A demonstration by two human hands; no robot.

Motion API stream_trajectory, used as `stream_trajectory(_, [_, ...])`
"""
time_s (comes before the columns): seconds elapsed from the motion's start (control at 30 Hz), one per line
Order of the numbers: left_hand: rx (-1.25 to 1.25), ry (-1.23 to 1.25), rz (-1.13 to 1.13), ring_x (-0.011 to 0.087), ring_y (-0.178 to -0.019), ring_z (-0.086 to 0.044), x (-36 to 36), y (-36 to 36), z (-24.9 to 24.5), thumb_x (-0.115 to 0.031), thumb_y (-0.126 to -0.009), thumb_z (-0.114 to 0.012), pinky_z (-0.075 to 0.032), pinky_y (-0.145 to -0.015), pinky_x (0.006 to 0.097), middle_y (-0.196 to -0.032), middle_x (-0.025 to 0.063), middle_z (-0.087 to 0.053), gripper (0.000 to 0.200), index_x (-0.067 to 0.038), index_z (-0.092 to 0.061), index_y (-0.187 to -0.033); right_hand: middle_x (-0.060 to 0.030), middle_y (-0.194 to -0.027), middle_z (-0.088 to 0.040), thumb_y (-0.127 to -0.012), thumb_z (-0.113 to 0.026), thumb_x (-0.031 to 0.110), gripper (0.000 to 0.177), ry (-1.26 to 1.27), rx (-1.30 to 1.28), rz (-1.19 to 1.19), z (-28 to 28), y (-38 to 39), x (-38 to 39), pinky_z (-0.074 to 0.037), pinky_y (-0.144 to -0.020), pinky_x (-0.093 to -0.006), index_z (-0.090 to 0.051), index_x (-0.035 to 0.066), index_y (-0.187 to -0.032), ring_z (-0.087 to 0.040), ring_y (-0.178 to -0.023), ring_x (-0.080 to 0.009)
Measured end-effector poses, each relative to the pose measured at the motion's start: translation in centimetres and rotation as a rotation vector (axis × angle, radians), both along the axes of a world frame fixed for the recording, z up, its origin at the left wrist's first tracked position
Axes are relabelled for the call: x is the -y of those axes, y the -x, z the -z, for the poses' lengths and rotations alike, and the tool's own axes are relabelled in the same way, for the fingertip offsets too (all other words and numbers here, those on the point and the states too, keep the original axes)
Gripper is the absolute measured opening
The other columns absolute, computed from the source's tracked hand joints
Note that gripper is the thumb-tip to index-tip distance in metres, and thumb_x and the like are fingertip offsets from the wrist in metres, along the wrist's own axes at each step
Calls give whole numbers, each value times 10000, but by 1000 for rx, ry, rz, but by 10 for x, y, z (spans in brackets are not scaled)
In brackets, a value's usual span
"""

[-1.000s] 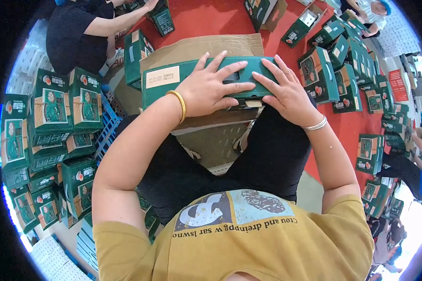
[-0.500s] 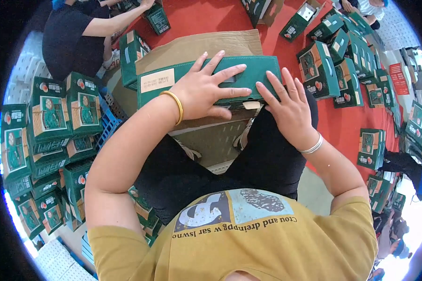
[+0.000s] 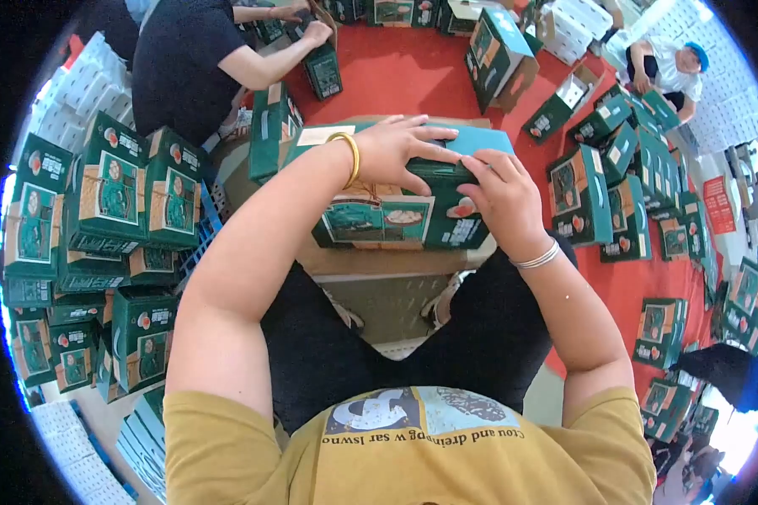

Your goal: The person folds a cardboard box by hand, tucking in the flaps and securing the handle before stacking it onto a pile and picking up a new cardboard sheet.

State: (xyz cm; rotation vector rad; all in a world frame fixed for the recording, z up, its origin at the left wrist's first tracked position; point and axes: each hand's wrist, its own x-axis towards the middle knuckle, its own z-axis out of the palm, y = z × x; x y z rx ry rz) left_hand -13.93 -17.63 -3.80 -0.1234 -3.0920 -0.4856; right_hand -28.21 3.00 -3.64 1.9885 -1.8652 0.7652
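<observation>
A moment ago both hands lay flat, fingers spread, on the box (image 3: 379,220); now I see it raised and tipped, its printed face towards me, so the pressing looks done and the box is being lifted. It sits between the knees, above the cardboard (image 3: 370,257). The left hand (image 3: 404,147) curls over the top edge, fingers closed on it; the right hand (image 3: 497,198) clasps the top right corner, fingers wrapped tight. The stack (image 3: 135,194) stands close to the left elbow; 1 upright box (image 3: 271,135) is just beyond the left wrist; more boxes (image 3: 581,202) crowd the right. The red floor (image 3: 413,76) ahead is the freest way; a person in black (image 3: 185,50) works beyond.
</observation>
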Motion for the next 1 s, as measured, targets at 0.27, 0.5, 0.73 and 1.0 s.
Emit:
stream_trajectory(0.27, [36, -103, -2, 322, -1433, -349, 35, 22, 6, -443, -798, -738, -264, -1190, 465, -1583, 70, -351, 690, -397, -491, -1440, -118, -1042, -581, -702, -783, 94, 379, -33, 63, 119, 4, 10, 36, -473, -898, -413, -594, 52, -1028, -568, -1019, -321])
stream_trajectory(0.5, [47, -276, 8, 343, -1421, -362, 50, 30, 7, -387, -776, -769, -290, -1182, 463, -1576, 83, -363, 696, -338, -524, -1425, -109, -1057, -575, -723, -765, 100, 350, 108, 64, 161, 30, 10, 44, -462, -937, -435, -587, 62, -1021, -564, -1021, -323])
stream_trajectory(0.73, [87, -393, -11, 336, -1422, -369, 59, 36, 13, -409, -762, -768, -308, -1178, 447, -1574, 106, -361, 707, -371, -523, -1424, -85, -1073, -589, -757, -741, 122, 317, 167, 23, 138, 36, 16, 48, -450, -988, -446, -621, 80, -1048, -575, -1046, -309])
stream_trajectory(1.0, [61, -364, 33, 359, -1409, -382, 60, 38, 12, -408, -771, -769, -311, -1170, 457, -1565, 113, -377, 695, -361, -528, -1421, -56, -968, -637, -704, -778, 84, 202, 286, 131, 77, 30, 18, 49, -521, -882, -402, -702, 69, -890, -644, -908, -255])
